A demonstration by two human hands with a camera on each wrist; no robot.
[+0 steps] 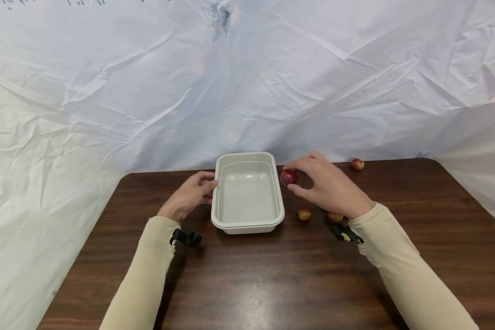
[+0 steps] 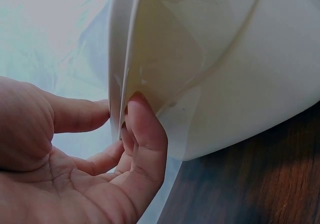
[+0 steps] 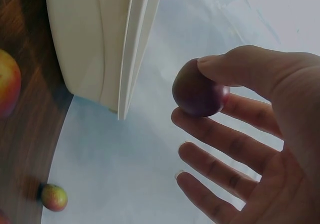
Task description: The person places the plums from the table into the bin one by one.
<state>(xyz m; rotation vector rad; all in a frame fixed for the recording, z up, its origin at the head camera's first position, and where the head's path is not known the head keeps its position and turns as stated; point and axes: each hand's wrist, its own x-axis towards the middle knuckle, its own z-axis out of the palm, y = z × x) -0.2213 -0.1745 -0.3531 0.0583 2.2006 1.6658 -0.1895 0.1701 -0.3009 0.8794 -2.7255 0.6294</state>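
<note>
A dark red plum [image 3: 199, 89] is pinched between the thumb and fingers of my right hand [image 1: 327, 183]; in the right wrist view the other fingers are spread below it. The plum is level with the right rim of a pale rectangular plastic tub [image 1: 247, 197], a little apart from it. My left hand [image 1: 194, 195] grips the tub's left rim. Seen from the left wrist, the thumb presses the rim's edge and the fingers [image 2: 150, 139] curl up under it against the outer wall. Inside the tub only the bare floor shows.
Three red-and-yellow fruits lie on the dark wooden table [image 1: 247, 275]: one fruit [image 1: 304, 213] right of the tub, another [image 1: 335, 217] partly behind the right wrist, and one [image 1: 357, 164] by the back edge. White sheeting [image 1: 247, 91] hangs behind the table.
</note>
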